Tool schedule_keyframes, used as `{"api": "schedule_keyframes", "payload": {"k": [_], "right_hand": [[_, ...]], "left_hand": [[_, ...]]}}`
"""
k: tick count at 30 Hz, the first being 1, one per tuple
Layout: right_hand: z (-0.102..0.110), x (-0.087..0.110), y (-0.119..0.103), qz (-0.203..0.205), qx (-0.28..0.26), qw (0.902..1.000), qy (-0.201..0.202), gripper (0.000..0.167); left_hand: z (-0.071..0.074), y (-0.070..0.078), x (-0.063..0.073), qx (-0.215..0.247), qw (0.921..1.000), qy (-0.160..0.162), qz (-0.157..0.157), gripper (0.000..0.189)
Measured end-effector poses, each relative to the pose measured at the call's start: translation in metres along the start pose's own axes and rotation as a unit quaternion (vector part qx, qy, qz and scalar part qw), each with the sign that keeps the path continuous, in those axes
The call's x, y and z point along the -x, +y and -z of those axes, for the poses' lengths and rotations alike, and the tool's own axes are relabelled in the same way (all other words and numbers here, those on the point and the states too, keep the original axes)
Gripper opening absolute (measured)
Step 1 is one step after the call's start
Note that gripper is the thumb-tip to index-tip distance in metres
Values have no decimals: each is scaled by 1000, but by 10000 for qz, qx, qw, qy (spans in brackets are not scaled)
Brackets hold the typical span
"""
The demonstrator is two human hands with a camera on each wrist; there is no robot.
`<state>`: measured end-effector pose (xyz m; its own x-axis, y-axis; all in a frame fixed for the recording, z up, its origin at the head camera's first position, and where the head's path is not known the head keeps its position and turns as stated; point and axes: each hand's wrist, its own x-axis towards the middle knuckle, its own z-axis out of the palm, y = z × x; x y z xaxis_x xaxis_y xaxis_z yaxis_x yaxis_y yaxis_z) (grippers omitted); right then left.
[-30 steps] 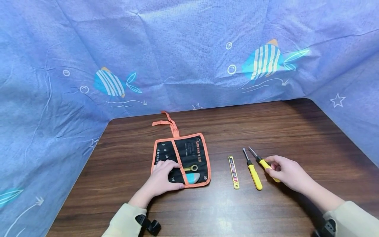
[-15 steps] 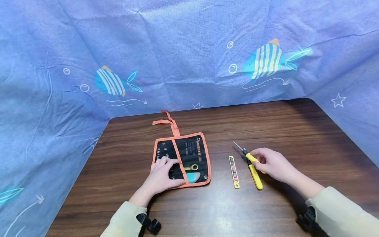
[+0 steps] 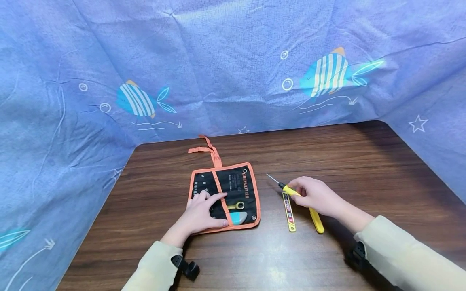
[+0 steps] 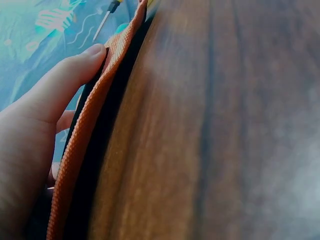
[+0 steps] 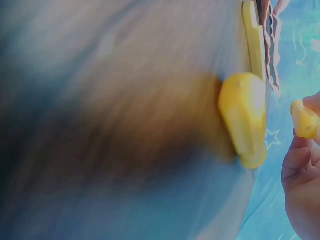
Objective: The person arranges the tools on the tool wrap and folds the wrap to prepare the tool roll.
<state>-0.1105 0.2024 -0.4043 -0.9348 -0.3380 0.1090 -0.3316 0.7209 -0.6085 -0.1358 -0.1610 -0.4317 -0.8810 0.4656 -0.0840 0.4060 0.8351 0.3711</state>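
My right hand [image 3: 314, 196] pinches a yellow-handled screwdriver [image 3: 291, 190] above the table, its thin shaft pointing to the upper left. Under that hand lies a second yellow screwdriver [image 3: 316, 221], its upper part hidden. My left hand [image 3: 198, 216] rests on a black tool pouch [image 3: 234, 182] with orange trim, thumb at its near edge and fingers spread over the pockets. In the pouch sit a small wrench [image 3: 239, 205] and a teal-and-grey tool [image 3: 238, 218], mostly tucked in. The left wrist view shows the thumb [image 4: 82, 65] on the orange edge.
A flat yellow blade pack [image 3: 289, 214] lies on the wooden table [image 3: 349, 157] between the pouch and the second screwdriver. Orange ties [image 3: 214, 155] stretch from the pouch's far edge. A blue fish-print cloth [image 3: 225, 72] hangs behind the table.
My right hand has lifted the screwdriver from the table's right and carried it leftward, over the other screwdriver to the blade pack's top end. The left hand has stayed on the pouch, its index finger straightening.
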Motion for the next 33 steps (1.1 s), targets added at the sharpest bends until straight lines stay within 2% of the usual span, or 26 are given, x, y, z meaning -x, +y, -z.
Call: {"api": "schedule_keyframes", "payload": {"k": [6,12,18,24,33], "right_hand": [[-6,-15,-10,419,142,9987,-234,21],[-14,-30,-22,758,263,9953,-548,20],[-25,-43,-35,867,315,9920,-865,19],[-38,-53,-43,1010,372,9871,-1181,13],[-46,-67,-50,1149,584,9821,-1373,15]], "left_hand": [[1,0,-2,15,9999,-159,-12,84],[3,1,-3,59,9998,-176,29,81],[4,1,-3,57,9999,-69,93,80],[1,-1,-3,61,10000,29,9,79],[0,-3,-2,22,9999,107,53,80]]}}
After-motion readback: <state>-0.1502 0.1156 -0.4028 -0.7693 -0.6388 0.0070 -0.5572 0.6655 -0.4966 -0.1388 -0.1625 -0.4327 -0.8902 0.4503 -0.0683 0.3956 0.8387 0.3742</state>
